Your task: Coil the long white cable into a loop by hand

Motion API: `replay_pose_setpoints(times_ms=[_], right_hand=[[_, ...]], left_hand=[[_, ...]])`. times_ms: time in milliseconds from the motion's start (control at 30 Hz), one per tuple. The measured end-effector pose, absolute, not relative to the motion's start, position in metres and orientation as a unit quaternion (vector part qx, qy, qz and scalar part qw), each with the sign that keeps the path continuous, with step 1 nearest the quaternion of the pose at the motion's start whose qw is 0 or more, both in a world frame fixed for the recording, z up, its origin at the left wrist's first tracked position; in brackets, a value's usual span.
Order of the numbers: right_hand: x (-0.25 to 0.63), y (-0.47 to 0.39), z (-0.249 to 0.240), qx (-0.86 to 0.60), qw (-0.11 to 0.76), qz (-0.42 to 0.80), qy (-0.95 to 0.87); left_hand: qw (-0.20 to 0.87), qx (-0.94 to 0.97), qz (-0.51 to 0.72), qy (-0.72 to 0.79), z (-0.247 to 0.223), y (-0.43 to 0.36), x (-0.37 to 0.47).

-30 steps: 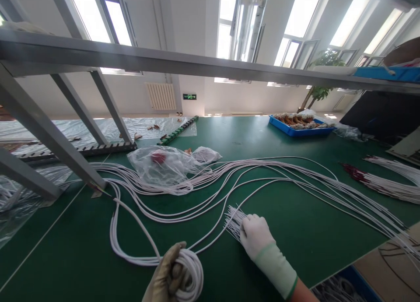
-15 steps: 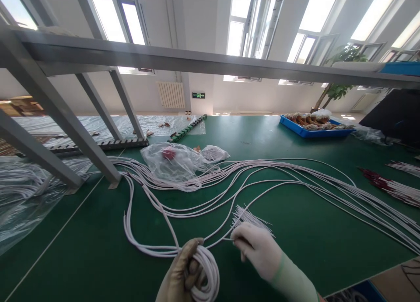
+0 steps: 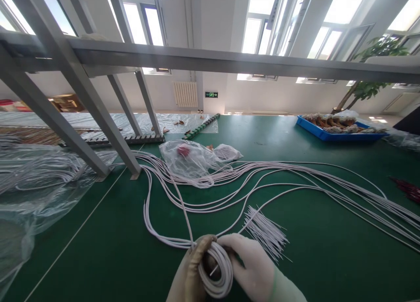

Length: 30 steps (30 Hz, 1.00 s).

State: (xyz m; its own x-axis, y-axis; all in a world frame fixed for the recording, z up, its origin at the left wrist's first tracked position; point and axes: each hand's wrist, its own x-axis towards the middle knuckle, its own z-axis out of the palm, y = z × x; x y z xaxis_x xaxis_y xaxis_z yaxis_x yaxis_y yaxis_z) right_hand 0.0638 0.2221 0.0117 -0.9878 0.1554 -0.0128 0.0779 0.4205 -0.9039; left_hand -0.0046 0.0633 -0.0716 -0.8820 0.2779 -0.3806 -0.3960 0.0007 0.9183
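Observation:
My left hand (image 3: pixel 193 267), in a worn glove, is closed round a small coil of white cable (image 3: pixel 225 271) near the front of the table. My right hand (image 3: pixel 252 262), in a white glove, reaches the coil's right side, its thumb and fingers pinched at the loops. A thin short white tie (image 3: pixel 214 270) pokes through the middle of the coil; its other end is hidden by the fingers. To the right of the coil lies a loose bundle of similar short white ties (image 3: pixel 267 232). Cable lengths run from the coil to the left and back.
Long white cables (image 3: pixel 262 166) stretch across the green table (image 3: pixel 108 249). Behind them are a clear plastic bag (image 3: pixel 187 162), a slotted green strip (image 3: pixel 201 127) and a blue tray (image 3: pixel 341 135) of bundled parts. A grey metal frame (image 3: pixel 108 135) stands at left, its beam crossing overhead.
My right hand has moved from the tie bundle leftward to the coil, bringing a tie with it. My left hand keeps hold of the coil. The view has turned slightly left.

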Motion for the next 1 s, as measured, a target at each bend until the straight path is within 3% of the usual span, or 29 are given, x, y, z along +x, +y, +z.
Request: replay_pose_setpoints(times_ms=[100,333,767,900,1000], right_hand=[[0.068,0.21,0.015,-0.149,-0.001,0.564,-0.812],[0.068,0.191,0.002,-0.209,0.015,0.456,-0.865],[0.066,0.185,-0.052,-0.107,0.199,0.283,-0.932],[0.056,0.18,-0.075,-0.243,0.322,0.228,-0.886],[0.056,0.18,-0.068,-0.155,0.39,0.188,-0.888]], left_hand=[[0.25,-0.037,0.689,0.679,-0.072,0.054,-0.014],[0.283,-0.037,0.671,0.684,-0.055,0.055,-0.011],[0.27,0.033,0.7,0.66,-0.019,0.055,0.006],[0.261,0.006,0.692,0.673,-0.026,0.057,0.012],[0.244,0.005,0.699,0.673,-0.032,0.058,0.01]])
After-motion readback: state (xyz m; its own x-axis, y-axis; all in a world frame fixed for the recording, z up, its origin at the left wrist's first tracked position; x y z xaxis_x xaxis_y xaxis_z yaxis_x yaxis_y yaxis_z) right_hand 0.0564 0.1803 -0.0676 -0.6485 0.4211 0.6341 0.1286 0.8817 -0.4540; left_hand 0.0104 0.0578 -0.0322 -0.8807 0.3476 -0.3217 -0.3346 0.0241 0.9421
